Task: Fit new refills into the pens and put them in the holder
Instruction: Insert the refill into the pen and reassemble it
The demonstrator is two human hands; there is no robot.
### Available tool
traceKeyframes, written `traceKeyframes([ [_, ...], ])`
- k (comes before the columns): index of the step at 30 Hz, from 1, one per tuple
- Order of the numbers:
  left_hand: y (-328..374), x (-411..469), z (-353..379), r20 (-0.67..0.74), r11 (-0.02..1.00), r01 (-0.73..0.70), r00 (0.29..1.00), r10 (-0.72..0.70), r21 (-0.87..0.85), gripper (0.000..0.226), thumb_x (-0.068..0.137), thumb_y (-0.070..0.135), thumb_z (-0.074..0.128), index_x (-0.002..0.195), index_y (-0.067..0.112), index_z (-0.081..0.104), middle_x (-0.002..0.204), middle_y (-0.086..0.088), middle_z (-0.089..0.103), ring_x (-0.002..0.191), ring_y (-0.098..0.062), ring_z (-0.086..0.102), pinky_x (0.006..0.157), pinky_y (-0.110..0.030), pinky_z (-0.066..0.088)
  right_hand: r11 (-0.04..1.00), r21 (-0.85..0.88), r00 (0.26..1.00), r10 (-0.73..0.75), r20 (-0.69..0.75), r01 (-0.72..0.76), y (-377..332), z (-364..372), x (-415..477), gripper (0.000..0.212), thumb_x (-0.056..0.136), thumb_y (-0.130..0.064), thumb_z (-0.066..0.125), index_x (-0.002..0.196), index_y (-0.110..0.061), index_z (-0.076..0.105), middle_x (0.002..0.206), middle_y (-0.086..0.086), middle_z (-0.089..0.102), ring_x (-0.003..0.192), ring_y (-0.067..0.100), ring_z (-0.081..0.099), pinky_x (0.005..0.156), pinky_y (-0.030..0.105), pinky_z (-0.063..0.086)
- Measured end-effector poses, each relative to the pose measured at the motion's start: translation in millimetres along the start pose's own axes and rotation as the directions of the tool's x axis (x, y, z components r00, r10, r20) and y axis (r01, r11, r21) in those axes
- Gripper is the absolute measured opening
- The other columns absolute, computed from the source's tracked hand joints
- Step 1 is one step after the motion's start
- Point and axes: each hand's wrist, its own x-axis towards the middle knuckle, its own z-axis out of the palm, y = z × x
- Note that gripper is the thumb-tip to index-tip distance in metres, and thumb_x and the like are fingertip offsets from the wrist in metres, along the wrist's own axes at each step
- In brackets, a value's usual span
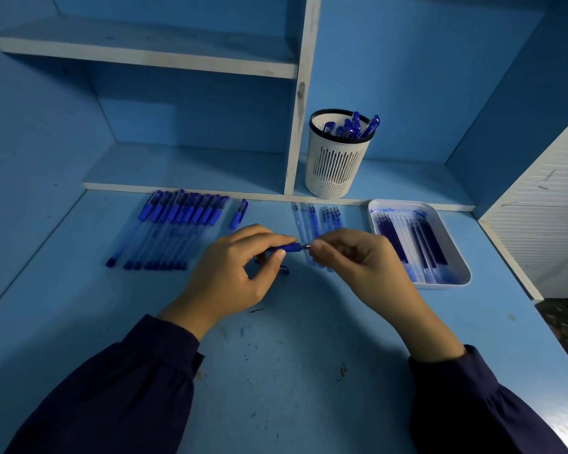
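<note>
Item, pen [289, 248]: level above the tabletop [276, 355] centre, my left grip [236, 273] clasping its barrel, my right grip [354, 260] pinching the metal tip [305, 246]; risk, as I judge: tip cross-threads or slips free and rolls, holder [340, 152] at 1 o'clock.

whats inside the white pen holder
Several blue capped pens stand inside the pen holder, leaning toward its right rim. Its wall hides their lower ends and the bottom.

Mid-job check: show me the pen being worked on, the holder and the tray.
pen [291, 247]: head view, on its blue grip section.
holder [336, 165]: head view, on its slotted white wall.
tray [443, 284]: head view, on its near rim.
</note>
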Motion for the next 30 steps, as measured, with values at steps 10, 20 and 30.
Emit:
traceKeyframes([
  [10,-2.5,-0.2,-0.2,0.006,1.0,-0.002,1.0,0.002,-0.005,0.024,0.096,0.016,0.059,0.116,0.014,0.072,0.095,0.011,0.066,0.082,-0.009,0.063,0.07,-0.026,0.054,0.999,-0.029,1.0,0.014,-0.014,-0.014,2.1,1.7,0.0,0.014,0.092,-0.018,0.063,0.101,-0.012,0.071,0.085,0.0,0.074,0.081,0.015,0.07,0.075,0.031,0.057],
  [20,-2.3,0.4,0.0,0.0,1.0,0.002,1.0,-0.002,0.001,0.024,0.095,0.016,0.059,0.115,0.013,0.072,0.093,0.009,0.066,0.079,-0.011,0.063,0.069,-0.019,0.049,0.996,-0.049,0.997,-0.07,-0.042,0.068,-0.7,5.4,-2.1,0.018,0.085,-0.007,0.071,0.102,-0.01,0.068,0.088,-0.002,0.072,0.085,0.01,0.069,0.081,0.018,0.052],
  [30,-1.6,-0.2,0.1,0.013,1.0,-0.001,1.0,0.0,0.012,0.023,0.095,0.017,0.06,0.114,0.015,0.073,0.093,0.012,0.065,0.08,-0.005,0.061,0.068,-0.015,0.045,0.997,0.057,0.999,-0.05,-0.01,0.051,-2.3,3.7,-0.6,0.017,0.082,-0.005,0.073,0.097,-0.009,0.067,0.089,0.002,0.072,0.086,0.016,0.069,0.082,0.022,0.054],
])
